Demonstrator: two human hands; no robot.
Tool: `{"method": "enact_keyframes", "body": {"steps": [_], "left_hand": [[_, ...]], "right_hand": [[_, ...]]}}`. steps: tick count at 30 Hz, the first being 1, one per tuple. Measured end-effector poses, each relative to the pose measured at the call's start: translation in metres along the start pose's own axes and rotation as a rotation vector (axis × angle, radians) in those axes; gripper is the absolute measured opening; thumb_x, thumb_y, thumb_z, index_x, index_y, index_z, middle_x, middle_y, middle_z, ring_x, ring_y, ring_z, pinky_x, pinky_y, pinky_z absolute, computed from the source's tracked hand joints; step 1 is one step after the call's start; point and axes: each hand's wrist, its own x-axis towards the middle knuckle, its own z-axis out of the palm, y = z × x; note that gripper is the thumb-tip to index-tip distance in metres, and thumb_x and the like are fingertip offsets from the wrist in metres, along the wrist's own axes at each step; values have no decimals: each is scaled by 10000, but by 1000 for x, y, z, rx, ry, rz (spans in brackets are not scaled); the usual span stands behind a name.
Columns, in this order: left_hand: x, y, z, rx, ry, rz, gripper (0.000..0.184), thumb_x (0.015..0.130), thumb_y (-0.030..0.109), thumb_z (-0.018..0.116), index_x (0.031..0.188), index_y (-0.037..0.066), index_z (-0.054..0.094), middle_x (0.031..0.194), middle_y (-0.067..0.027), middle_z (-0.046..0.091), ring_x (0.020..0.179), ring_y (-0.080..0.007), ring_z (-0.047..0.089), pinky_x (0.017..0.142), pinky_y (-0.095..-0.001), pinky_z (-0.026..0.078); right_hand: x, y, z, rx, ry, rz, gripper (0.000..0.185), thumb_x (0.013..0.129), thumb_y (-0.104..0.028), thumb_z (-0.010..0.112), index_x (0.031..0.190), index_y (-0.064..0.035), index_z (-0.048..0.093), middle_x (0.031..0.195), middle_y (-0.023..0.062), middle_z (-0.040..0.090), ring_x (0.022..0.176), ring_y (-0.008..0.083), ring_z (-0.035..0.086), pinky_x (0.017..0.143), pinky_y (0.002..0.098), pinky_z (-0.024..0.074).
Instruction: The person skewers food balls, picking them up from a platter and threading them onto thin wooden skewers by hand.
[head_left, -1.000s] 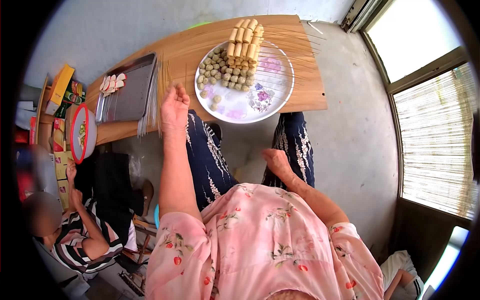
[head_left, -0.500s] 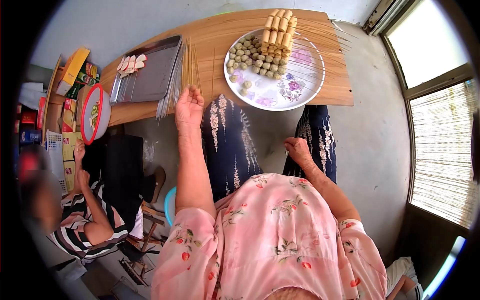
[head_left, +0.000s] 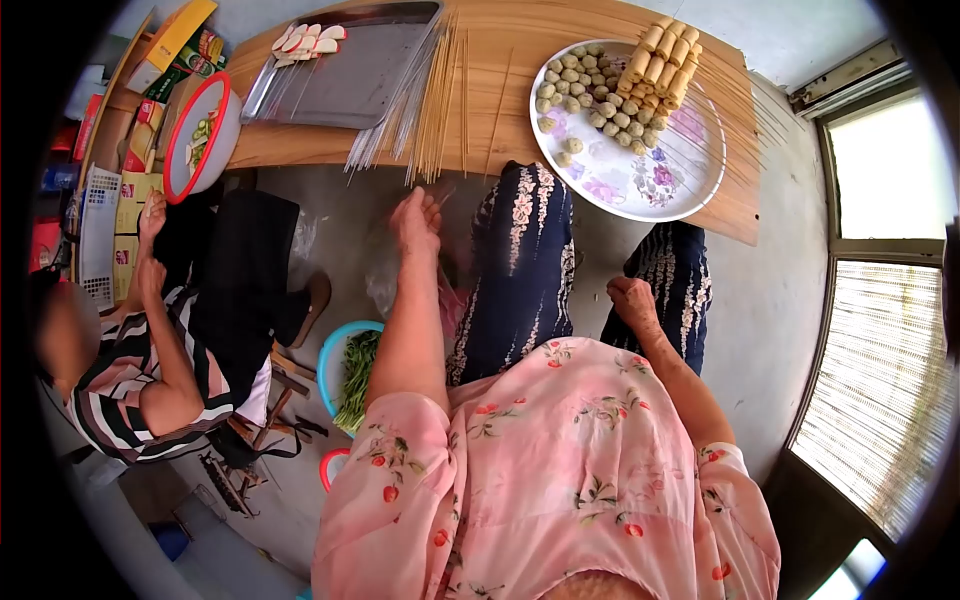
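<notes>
My left hand [head_left: 416, 222] is in the air just off the table's front edge, below the ends of a bundle of thin wooden skewers [head_left: 440, 110]. Its fingers are curled in; whether anything is between them I cannot make out. Beside my right thigh, my right hand [head_left: 633, 302] is closed too, its fingertips pressed together, their contents hidden. A floral plate [head_left: 610, 190] ahead bears greyish-green balls [head_left: 590, 85] and a stack of tan rolls [head_left: 660, 65], with skewers sticking out to the right.
Sliced red-and-white pieces [head_left: 308, 42] lie on a metal tray [head_left: 350, 90] at the left. A red-rimmed bowl [head_left: 218, 130] stands near a co-worker in a striped shirt [head_left: 150, 375]. On the floor, a blue basin [head_left: 328, 365] holds greens. The wooden table [head_left: 500, 60] spans the front.
My left hand has pulled back from the skewers off the table edge, and its fingers have curled in. The view has shifted, showing the basin of greens. My right hand stays near my thigh.
</notes>
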Motion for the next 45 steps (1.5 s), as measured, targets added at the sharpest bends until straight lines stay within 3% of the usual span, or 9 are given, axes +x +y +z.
{"method": "enact_keyframes", "body": {"steps": [5,8,14,18,24,33,45], "left_hand": [[7,-6,8,-5,-133,-63,205,799,204,676,948,84,600,797,-29,619,661,-157,578,552,-267,452],[13,-9,20,-65,-134,-122,141,795,175,676,844,84,580,750,-16,592,670,-153,572,577,-260,472],[33,-20,33,-123,-106,-198,128,792,180,671,832,89,591,731,-9,587,663,-159,574,568,-285,470],[8,-23,35,111,-287,-108,179,765,201,692,904,122,612,737,-8,597,638,-157,574,545,-297,464],[-4,-22,21,23,-144,22,220,751,208,699,934,117,616,770,-14,619,638,-149,582,536,-282,453],[9,-25,29,38,-112,-82,180,748,230,722,845,124,613,689,3,609,575,-141,572,481,-258,421],[10,-26,41,49,-89,-58,158,757,205,706,813,114,590,652,4,589,533,-134,558,450,-260,399]], "right_hand": [[2,4,3,-47,-22,-78,73,752,-120,588,767,-63,632,772,161,616,742,366,595,645,432,490],[4,6,4,-81,-45,-115,56,745,-100,581,745,-61,621,766,150,613,721,359,597,639,429,493],[3,6,3,-69,-49,-122,69,755,-125,605,742,-58,613,764,157,606,727,367,587,637,431,486],[4,2,0,-74,-72,-93,98,763,-150,626,746,-54,610,763,166,603,737,377,580,639,434,480],[5,3,-1,-56,-81,-107,94,754,-148,639,768,-55,629,770,166,612,745,372,588,643,430,485],[6,5,0,-38,-98,-73,96,754,-150,632,779,-58,644,775,172,614,755,370,593,652,422,489],[7,6,0,-45,-112,-18,68,752,-136,605,765,-77,637,778,163,617,754,366,595,658,433,490]]}}
